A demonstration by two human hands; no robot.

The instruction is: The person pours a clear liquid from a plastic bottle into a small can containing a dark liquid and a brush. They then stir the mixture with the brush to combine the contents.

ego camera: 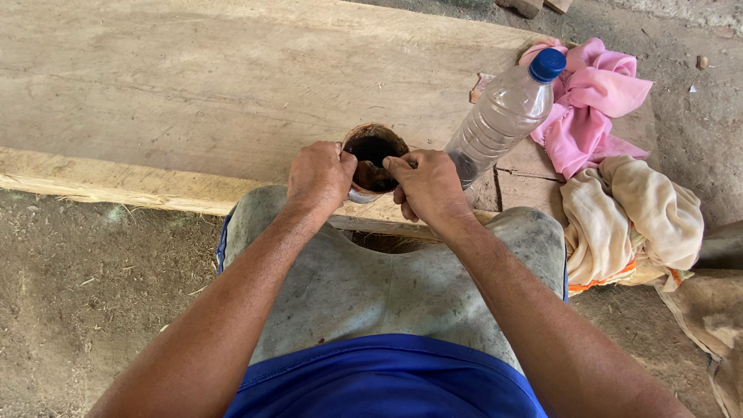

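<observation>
Both hands meet at a small round tin (374, 159) standing upright on the plank's (193, 93) near edge, mouth up, dark inside. The left hand (319, 176) wraps its left wall; the right hand (428, 186) pinches something small at the right rim. Beyond lie a plastic bottle (499, 116) and cloths (596, 101).

Rough woodworking yard: plank (193, 85), dirt floor (85, 286).
</observation>
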